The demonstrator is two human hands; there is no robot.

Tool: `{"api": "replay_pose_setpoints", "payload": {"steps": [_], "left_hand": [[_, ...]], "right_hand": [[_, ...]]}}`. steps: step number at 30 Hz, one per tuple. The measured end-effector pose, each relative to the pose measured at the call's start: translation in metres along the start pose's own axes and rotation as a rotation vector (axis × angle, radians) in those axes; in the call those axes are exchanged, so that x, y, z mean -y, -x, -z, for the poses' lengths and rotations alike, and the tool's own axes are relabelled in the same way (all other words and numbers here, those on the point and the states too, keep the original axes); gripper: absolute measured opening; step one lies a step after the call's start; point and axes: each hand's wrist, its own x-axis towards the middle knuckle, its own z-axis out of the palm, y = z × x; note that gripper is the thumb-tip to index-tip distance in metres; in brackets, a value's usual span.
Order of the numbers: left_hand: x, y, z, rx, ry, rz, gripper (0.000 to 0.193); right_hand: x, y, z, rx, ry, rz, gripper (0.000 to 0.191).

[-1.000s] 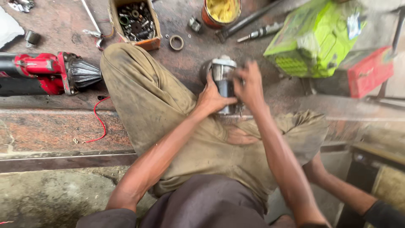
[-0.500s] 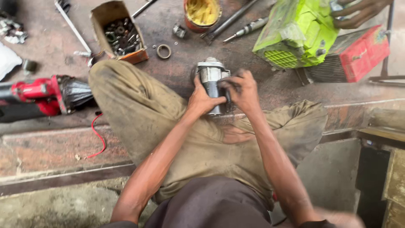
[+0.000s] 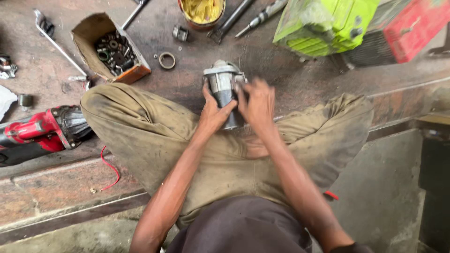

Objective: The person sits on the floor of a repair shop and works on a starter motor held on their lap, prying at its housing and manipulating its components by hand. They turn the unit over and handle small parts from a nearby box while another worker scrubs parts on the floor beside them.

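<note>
I'm looking straight down at my lap, legs crossed on the stained workshop floor [image 3: 290,79]. Dead centre, just above the knees, sits the grey metal cylindrical motor unit with a dark lower body [image 3: 224,91], standing roughly upright. My left hand [image 3: 213,112] is clasped around its dark body from the nine o'clock side. My right hand [image 3: 257,102] presses against it at three o'clock, blurred, so I can't tell how firmly the fingers close.

Progress, as I judge it: the unit looks whole, silver end cap still on, so the work seems early or near closing up.

At eleven o'clock, an open cardboard box of small dark metal parts [image 3: 112,49]; a loose metal ring [image 3: 167,60] lies just beside it. At nine o'clock lies a red and black power tool [image 3: 42,133].
</note>
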Motion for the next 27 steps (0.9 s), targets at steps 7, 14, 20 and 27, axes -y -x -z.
{"api": "replay_pose_setpoints", "payload": {"steps": [7, 14, 20, 27], "left_hand": [[0.007, 0.003, -0.002, -0.013, 0.144, -0.025, 0.100], [-0.008, 0.011, 0.002, 0.022, 0.164, 0.116, 0.090], [-0.020, 0.012, 0.005, 0.025, 0.124, 0.001, 0.090], [-0.019, 0.011, 0.003, 0.025, 0.047, 0.162, 0.095]], "right_hand": [[-0.007, -0.006, 0.002, 0.095, -0.247, -0.149, 0.021], [-0.015, -0.004, -0.013, -0.021, -0.163, -0.022, 0.024], [-0.007, -0.005, -0.012, -0.011, -0.237, -0.190, 0.023], [-0.005, 0.000, -0.015, -0.190, -0.093, -0.014, 0.024]]}}
